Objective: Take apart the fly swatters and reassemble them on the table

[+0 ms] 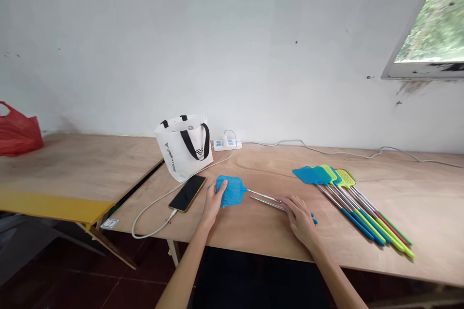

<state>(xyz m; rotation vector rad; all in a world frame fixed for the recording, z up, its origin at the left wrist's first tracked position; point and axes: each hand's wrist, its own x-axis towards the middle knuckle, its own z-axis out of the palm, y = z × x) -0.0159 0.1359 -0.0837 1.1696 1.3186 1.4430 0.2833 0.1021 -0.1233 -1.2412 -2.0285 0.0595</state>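
Note:
My left hand (215,198) grips the mesh head of a blue fly swatter (232,191), thumb on top, at the middle of the table. A thin metal shaft runs from that head to the right, under the fingers of my right hand (299,217), which is closed over it. Just below lies a second metal rod (267,202), with no head at its left end; it also passes under my right hand. Two blue handle ends (314,221) show past that hand; most of both handles is hidden. To the right lie several fly swatters (348,198) in blue, yellow-green and red.
A smartphone (187,193) with a white charging cable (154,237) lies left of my left hand. Behind it stand a white tote bag (184,154) and a power strip (227,144). A red plastic bag (20,131) rests on the left table, across a gap.

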